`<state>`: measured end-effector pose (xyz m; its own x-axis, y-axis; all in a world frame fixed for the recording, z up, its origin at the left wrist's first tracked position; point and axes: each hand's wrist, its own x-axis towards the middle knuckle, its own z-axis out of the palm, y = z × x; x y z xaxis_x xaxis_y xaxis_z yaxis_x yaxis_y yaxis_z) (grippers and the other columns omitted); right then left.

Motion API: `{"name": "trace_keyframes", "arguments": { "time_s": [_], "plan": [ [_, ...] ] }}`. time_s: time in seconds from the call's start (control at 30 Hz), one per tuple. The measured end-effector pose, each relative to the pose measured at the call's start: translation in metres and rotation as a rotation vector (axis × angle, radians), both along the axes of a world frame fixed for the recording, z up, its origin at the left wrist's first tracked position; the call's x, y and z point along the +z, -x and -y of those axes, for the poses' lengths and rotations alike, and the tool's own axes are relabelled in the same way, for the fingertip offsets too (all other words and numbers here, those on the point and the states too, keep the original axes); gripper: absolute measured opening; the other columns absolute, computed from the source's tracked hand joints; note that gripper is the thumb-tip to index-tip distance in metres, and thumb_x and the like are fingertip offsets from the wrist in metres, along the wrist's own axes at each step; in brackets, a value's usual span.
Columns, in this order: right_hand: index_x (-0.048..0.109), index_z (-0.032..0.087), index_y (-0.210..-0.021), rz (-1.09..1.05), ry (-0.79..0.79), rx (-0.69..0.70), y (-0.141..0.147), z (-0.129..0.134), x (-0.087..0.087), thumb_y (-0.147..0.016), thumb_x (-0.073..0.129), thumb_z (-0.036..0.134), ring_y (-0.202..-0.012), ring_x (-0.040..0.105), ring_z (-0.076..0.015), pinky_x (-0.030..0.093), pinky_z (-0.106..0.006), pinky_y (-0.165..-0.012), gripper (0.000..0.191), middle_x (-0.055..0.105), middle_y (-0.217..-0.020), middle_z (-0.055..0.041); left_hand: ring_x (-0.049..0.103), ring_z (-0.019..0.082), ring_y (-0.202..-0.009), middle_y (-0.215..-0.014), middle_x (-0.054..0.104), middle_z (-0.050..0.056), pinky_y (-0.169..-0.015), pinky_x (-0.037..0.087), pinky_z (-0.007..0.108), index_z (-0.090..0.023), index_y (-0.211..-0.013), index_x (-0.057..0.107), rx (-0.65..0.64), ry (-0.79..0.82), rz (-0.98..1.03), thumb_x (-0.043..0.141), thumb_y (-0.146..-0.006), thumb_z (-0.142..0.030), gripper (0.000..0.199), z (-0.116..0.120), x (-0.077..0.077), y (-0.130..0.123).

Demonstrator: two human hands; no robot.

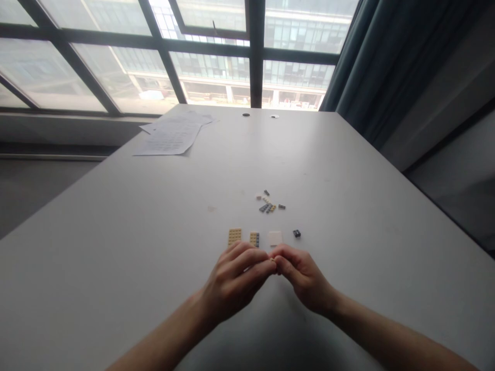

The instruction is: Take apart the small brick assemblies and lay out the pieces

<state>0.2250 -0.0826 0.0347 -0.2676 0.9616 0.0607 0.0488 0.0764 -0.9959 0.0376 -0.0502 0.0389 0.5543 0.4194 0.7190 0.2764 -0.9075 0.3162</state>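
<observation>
My left hand [242, 273] and my right hand [303, 270] meet fingertip to fingertip above the near part of the table. Both are closed, pinching a small tan toy brick piece [273, 259] between them; the fingers hide most of it. Just beyond the left hand lies a tan studded plate [234, 236], and beside it a tan and grey plate [254, 238]. A white flat piece [275, 237] is right behind the fingertips, its near edge close to the right hand. Farther right sits a dark grey brick [296, 233].
Several loose grey, tan and white brick pieces [267, 208] lie in a group farther back on the white table [135, 257]. Printed papers [170, 136] rest at the far left. Two round holes sit near the far edge, before the window. A dark curtain [371, 77] hangs at right.
</observation>
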Motion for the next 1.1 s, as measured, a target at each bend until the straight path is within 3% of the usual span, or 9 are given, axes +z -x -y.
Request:
{"name": "trace_keyframes", "arguments": {
  "time_s": [0.13,0.27,0.43,0.63,0.93,1.1],
  "plan": [
    [0.058,0.018,-0.076,-0.069,0.051,0.014,0.003,0.002,0.001,-0.093,0.049,0.046,-0.066,0.051,-0.0138,0.044,-0.026,-0.066,0.034,0.054,-0.069,0.0005,0.061,0.015,-0.076,-0.091,0.069,0.004,-0.070,0.049,0.030,-0.021,-0.109,0.061,0.001,-0.064,-0.018,0.069,-0.082,-0.021,0.028,0.002,-0.003,0.003],
    [0.058,0.018,-0.075,-0.007,-0.005,-0.012,0.004,0.005,0.002,-0.094,0.048,0.041,-0.068,0.053,-0.0141,0.044,-0.026,-0.066,0.032,0.055,-0.070,-0.0003,0.061,0.014,-0.070,-0.083,0.069,0.002,-0.065,0.048,0.028,-0.021,-0.101,0.063,0.017,-0.087,0.021,0.070,-0.081,-0.019,0.021,0.003,-0.001,0.005],
    [0.062,0.020,-0.087,0.146,-0.203,-0.068,0.005,0.011,0.004,-0.088,0.060,0.025,-0.073,0.056,-0.0144,0.047,-0.027,-0.071,0.006,0.059,-0.080,-0.0010,0.059,0.013,-0.067,-0.077,0.068,0.002,-0.062,0.048,0.028,-0.019,-0.093,0.063,0.060,0.051,0.180,0.067,-0.083,-0.015,0.011,0.005,0.005,0.002],
    [0.060,0.021,-0.086,0.218,-0.357,-0.098,0.006,0.013,0.006,-0.086,0.064,0.021,-0.072,0.058,-0.0141,0.048,-0.026,-0.070,0.004,0.061,-0.079,-0.0006,0.059,0.011,-0.064,-0.073,0.067,0.001,-0.061,0.050,0.025,-0.018,-0.096,0.063,0.019,0.204,0.270,0.066,-0.080,-0.004,0.022,0.008,-0.001,-0.003],
    [0.061,0.020,-0.087,0.083,-0.210,-0.152,0.003,0.012,0.000,-0.088,0.062,0.022,-0.070,0.060,-0.0146,0.049,-0.027,-0.068,0.002,0.064,-0.076,-0.0008,0.063,0.014,-0.077,-0.088,0.070,0.006,-0.069,0.053,0.029,-0.018,-0.111,0.060,-0.058,0.266,0.246,0.063,-0.080,-0.001,0.036,0.011,-0.003,-0.005],
    [0.062,0.020,-0.089,-0.042,-0.163,-0.179,0.004,0.013,-0.003,-0.089,0.061,0.024,-0.070,0.061,-0.0144,0.051,-0.027,-0.067,0.004,0.065,-0.077,-0.0008,0.064,0.012,-0.075,-0.087,0.071,0.004,-0.068,0.053,0.026,-0.017,-0.101,0.061,-0.050,0.242,0.275,0.067,-0.077,0.002,0.031,0.010,-0.006,-0.008]
  ]
}}
